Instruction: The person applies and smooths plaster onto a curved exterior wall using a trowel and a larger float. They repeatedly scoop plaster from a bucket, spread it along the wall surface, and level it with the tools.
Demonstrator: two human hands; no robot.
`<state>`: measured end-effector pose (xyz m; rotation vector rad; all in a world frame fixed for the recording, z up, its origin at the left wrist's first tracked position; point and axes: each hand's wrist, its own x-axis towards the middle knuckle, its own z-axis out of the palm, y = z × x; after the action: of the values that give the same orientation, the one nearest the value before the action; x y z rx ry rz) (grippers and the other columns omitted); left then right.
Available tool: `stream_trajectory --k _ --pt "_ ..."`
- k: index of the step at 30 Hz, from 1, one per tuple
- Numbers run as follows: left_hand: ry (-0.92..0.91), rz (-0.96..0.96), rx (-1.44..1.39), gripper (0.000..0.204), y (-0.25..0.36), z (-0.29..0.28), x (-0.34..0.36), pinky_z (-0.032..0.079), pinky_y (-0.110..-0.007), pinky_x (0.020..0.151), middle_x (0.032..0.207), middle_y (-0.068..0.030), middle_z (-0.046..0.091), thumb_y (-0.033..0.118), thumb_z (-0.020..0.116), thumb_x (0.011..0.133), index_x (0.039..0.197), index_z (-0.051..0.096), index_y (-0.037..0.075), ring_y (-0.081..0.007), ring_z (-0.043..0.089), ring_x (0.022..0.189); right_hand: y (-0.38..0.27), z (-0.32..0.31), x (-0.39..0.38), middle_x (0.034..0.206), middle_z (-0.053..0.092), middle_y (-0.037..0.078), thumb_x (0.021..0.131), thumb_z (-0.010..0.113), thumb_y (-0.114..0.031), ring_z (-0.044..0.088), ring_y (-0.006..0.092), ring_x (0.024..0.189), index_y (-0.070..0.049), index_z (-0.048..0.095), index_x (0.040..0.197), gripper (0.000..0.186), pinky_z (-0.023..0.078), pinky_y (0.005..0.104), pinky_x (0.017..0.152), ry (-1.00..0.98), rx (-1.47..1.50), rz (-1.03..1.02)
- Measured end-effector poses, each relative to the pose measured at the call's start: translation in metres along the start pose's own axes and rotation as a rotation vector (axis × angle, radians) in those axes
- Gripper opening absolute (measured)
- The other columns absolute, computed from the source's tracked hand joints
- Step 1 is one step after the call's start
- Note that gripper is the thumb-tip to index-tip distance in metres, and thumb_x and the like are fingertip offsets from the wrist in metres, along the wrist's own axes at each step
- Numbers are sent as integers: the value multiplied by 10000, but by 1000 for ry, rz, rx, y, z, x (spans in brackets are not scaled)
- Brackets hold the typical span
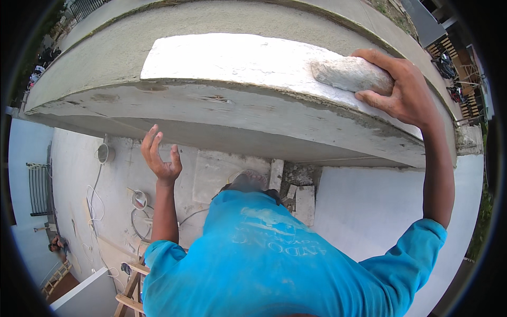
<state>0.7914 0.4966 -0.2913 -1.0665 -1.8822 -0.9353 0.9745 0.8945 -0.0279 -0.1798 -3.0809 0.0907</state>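
Note:
A long, bright white strip (227, 59) lies along the top of a grey concrete ledge (84, 82), close to its near edge. At its right part, my right hand (409, 87) is closed round one end of a rounded, dusty grey-white block (353, 74), thumb on the near side and fingers on the far side. The block rests on the white surface; I cannot tell what it is made of. Below the ledge's front face, my left hand (162, 157) is raised in the air with its fingers apart, holding nothing.
Far below on the floor are a bucket (105, 153), a smaller pail (139, 199) and loose cables (95, 203). A wooden ladder (130, 296) stands at the lower left. Another person (59, 247) is at the far left. A pale wall (364, 211) rises on the right.

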Motion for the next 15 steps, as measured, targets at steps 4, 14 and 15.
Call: stream_trajectory --k 4,14,15 --pt "-18 84 -169 359 35 39 26 454 -450 949 1206 -185 633 129 666 866 1202 583 34 -335 566 1135 -47 12 49 1043 724 140 781 738 -485 700 293 879 -165 639 1282 604 553 412 840 186 -53 -270" --pt "-21 -137 65 242 16 0 0 463 -431 974 1172 -165 653 66 591 939 1167 621 -9 -325 608 1079 25 9 -21 1020 716 132 755 738 -353 667 332 926 -217 634 1267 539 521 430 835 167 -27 -54" --pt "-5 -206 92 236 9 -12 -14 470 -427 966 1164 -169 655 62 583 947 1166 620 -18 -319 615 1070 38 6 -31 1034 715 128 752 743 -355 666 331 934 -219 633 1268 545 518 432 839 165 -20 -104"
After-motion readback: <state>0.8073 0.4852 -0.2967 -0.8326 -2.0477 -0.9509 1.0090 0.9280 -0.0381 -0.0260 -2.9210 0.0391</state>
